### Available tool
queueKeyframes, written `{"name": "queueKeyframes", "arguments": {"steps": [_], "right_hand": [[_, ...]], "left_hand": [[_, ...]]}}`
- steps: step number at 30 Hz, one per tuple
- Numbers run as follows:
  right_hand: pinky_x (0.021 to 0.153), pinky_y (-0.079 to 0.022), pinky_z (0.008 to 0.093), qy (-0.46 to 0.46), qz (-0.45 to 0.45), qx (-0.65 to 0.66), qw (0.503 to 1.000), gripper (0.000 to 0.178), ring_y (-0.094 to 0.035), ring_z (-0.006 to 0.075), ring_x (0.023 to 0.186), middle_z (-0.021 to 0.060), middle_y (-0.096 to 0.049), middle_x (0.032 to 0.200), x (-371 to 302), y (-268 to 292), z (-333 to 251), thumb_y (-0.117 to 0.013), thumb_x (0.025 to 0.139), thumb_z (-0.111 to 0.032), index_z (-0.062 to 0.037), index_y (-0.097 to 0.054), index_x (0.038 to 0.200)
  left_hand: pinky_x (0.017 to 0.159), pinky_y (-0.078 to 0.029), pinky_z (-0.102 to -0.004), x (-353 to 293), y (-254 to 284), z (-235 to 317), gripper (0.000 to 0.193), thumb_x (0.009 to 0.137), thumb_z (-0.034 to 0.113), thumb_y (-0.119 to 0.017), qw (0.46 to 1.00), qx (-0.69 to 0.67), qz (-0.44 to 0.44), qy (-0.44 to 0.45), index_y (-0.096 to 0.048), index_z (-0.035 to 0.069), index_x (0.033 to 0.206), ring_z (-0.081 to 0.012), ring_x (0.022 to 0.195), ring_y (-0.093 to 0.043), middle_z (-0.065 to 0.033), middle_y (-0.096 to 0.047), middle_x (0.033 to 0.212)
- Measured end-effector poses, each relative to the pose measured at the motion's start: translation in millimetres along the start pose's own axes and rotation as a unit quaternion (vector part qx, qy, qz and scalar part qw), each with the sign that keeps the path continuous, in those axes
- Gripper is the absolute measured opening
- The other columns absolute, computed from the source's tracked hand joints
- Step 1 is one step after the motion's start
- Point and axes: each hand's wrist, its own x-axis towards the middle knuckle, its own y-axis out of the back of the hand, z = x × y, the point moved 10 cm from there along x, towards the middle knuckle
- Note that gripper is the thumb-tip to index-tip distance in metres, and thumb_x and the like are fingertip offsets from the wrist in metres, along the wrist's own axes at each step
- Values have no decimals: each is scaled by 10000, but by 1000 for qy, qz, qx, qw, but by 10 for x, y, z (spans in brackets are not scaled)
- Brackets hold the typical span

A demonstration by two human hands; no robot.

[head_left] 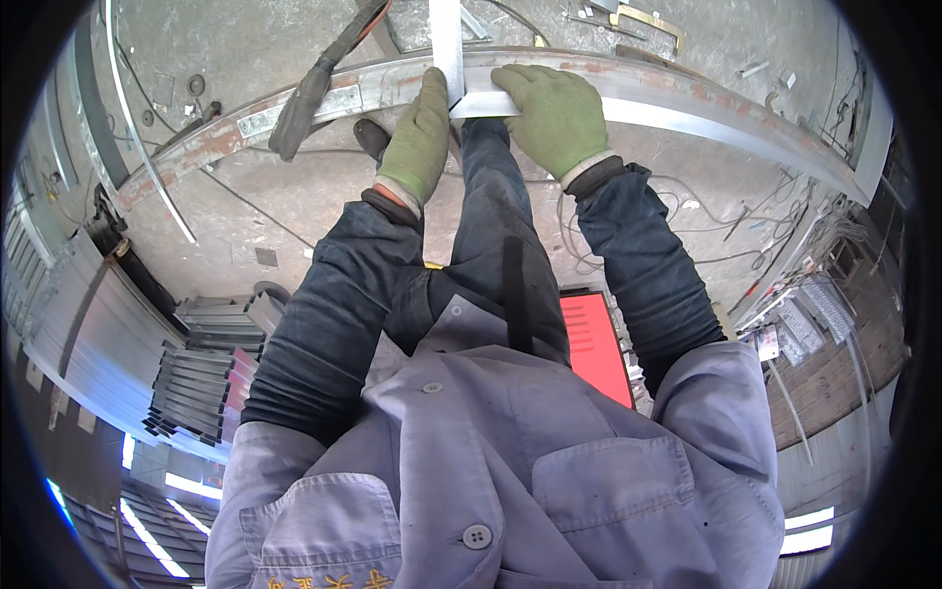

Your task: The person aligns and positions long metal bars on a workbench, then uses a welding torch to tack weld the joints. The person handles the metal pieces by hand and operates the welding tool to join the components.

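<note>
Up at top centre, the two bars are coming together as a corner: a pale upright bar (446, 39) is running down from the frame's edge, and a silver cross bar (677, 120) is stretching off toward the right, its slant-cut end lying close against the upright's foot. So the placing is looking largely done, I'd judge; a dark notch is showing at the meeting point, no fastening is making itself plain, and lining up and fixing are probably what's remaining. The left hand (417, 142), in a green knitted glove, is lying lengthwise against the upright's left side, fingers together; the right hand (559, 113), gloved alike, is spreading broadly over the cross bar, fingers pointing left. Whether either is truly closing round metal, I can't tell, as the undersides are hiding. Beneath it all, a long beam (218, 137) is spanning the upper frame, scuffed grey with rusty, reddish patches, and seeming bowed through the lens. Smooth, bright metal is contrasting with that worn face. At upper left, a dark, elongated tool (304, 103) with a reddish edge is leaning across the beam, while rough, stained concrete floor (260, 196) is spreading below.
</note>
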Motion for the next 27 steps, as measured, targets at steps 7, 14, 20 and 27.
{"name": "queueKeyframes", "arguments": {"steps": [7, 14, 20, 27], "right_hand": [[1036, -559, 447, -5, -8, -2, 1000, 434, -728, 271, 1249, 34, -772, 1308, 9, 34, -19, -807, 911, -237, -140, -732, 1327], [1146, -526, 472, -33, -52, 0, 998, 551, -714, 265, 1299, 34, -759, 1410, 21, -35, 15, -839, 869, -249, -169, -729, 1403], [1140, -516, 492, -49, -49, 1, 998, 531, -711, 273, 1300, 39, -767, 1367, 5, 12, -2, -835, 867, -215, -164, -730, 1385], [1036, -549, 451, -33, -48, -8, 998, 468, -725, 254, 1249, 23, -778, 1286, 46, -48, -12, -832, 867, -215, -163, -733, 1321]], "left_hand": [[1037, -520, -317, 20, -34, -14, 556, 1159, 324, -503, 989, -107, 78, -66, -516, -74, 1547, -289, 1157, -669, -192, -708, 1314], [991, -588, -459, -5, 69, 185, 869, 977, -19, -723, 999, 14, 0, -29, -216, -170, 1667, -448, 1245, -715, -337, -697, 1339], [904, -613, -463, -31, 70, 333, 951, 919, 0, -770, 999, 5, 17, -52, -197, -131, 1667, -466, 1133, -753, -296, -754, 1175], [891, -619, -485, -3, 82, 331, 904, 943, 30, -756, 989, 100, 57, -94, -227, -95, 1665, -473, 1135, -762, -303, -768, 1161]]}}
